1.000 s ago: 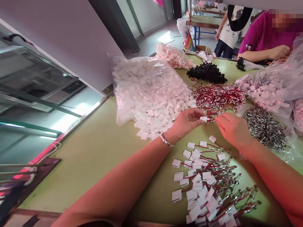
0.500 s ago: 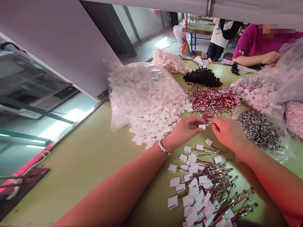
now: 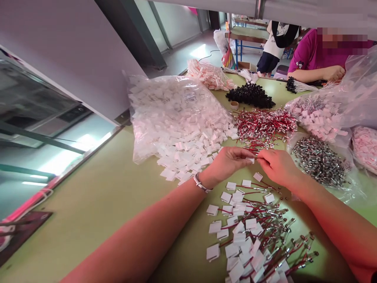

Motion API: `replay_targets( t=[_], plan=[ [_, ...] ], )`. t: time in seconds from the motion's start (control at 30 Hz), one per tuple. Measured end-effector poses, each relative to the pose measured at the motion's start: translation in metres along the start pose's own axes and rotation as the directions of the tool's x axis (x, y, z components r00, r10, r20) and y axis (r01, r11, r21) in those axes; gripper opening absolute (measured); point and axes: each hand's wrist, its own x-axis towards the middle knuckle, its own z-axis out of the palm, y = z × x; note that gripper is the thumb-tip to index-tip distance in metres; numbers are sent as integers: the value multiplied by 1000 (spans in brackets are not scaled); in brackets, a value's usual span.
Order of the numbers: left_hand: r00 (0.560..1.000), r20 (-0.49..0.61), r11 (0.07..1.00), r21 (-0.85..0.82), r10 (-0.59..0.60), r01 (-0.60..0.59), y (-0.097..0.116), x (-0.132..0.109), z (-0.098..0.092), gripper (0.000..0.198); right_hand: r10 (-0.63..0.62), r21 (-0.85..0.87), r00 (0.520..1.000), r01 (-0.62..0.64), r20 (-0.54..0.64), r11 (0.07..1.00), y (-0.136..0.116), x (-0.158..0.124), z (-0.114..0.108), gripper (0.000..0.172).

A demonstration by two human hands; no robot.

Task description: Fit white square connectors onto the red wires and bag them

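My left hand (image 3: pixel 231 162) pinches a small white plastic housing (image 3: pixel 251 160) between thumb and fingertips. Close against it, my right hand (image 3: pixel 276 164) is closed on a thin red wire (image 3: pixel 256 157), most of which its fingers cover. Hands and housing meet just in front of a heap of short red wires (image 3: pixel 266 122) with metal terminals. Below the hands lie many joined pieces, each a white housing (image 3: pixel 213 252) on a red wire with a small glass fuse (image 3: pixel 312 255) at the far end.
A clear bag (image 3: pixel 176 106) spills white housings at left. Loose glass fuses (image 3: pixel 319 161) lie on plastic at right, beside another bag (image 3: pixel 318 118). Black parts (image 3: pixel 250 95), a tape roll (image 3: pixel 234 105) and pinkish parts (image 3: pixel 207 74) sit farther back. A person in purple (image 3: pixel 312 59) works opposite.
My right hand has moved slightly left, its fingertips now at the housing in my left hand. The housing appears more tilted and more covered by fingers. The view has shifted slightly.
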Motion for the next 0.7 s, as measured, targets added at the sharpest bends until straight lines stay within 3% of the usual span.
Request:
replay_targets(
  t=[0.1,0.2,0.33,0.43,0.5,0.57,0.63,0.7],
  plan=[
    [1000,23,1000,13,14,-14,-2,1,1,11,11,-30,1000,-10,27,999,-2,2,3,18],
    [994,53,972,210,97,-106,-4,3,3,15,88,-87,991,-79,96,993,-8,5,5,17],
    [944,215,739,587,251,-330,-9,6,4,31,133,-45,970,-127,204,991,1,4,-17,14],
    [876,353,552,680,330,-482,-10,5,1,32,230,109,971,-236,64,966,32,-4,-59,22],
    [855,387,488,704,346,-516,-7,5,2,28,310,34,949,-311,52,950,57,-12,-83,19],
    [862,374,462,732,343,-501,-1,5,8,26,366,-144,922,-348,128,926,76,-22,-93,14],
    [871,361,428,765,333,-481,3,6,19,27,391,-293,896,-323,213,900,85,-33,-86,13],
    [886,360,381,805,293,-454,4,8,32,27,399,-381,893,-302,207,874,83,-43,-67,13]
  ],
)
